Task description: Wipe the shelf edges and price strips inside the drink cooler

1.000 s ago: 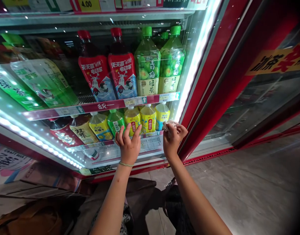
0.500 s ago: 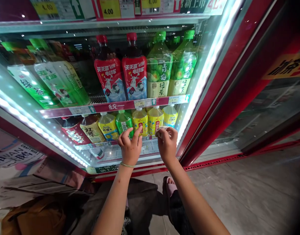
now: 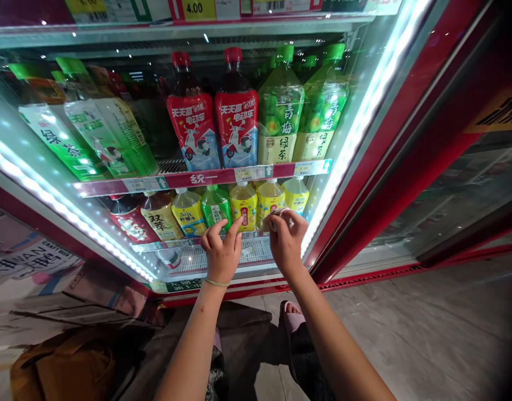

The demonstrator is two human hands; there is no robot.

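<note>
My left hand (image 3: 221,252), with a thin band at the wrist, is raised before the lit drinks fridge (image 3: 201,178). Its fingers are apart and hold nothing; whether they touch the glass I cannot tell. To the right, my right hand (image 3: 288,239) pinches a small crumpled whitish wad (image 3: 276,214), paper or cloth, partly hidden by the fingers. Behind the hands stand a green-labelled bottle (image 3: 216,208) and yellow-labelled bottles (image 3: 243,208) on the lower shelf. Above them are red-labelled bottles (image 3: 238,125) and green tea bottles (image 3: 281,120).
A red door frame (image 3: 376,184) divides this fridge from another at right. At lower left lies a brown bag (image 3: 63,365), below printed boxes (image 3: 34,267). Grey floor tiles (image 3: 439,328) stretch to the right; a pink slipper (image 3: 293,318) shows below my arms.
The view has shifted slightly, so the shelves appear a little further right. My right hand has moved slightly right and its grip on the wad has turned a little. My left hand stays about the same.
</note>
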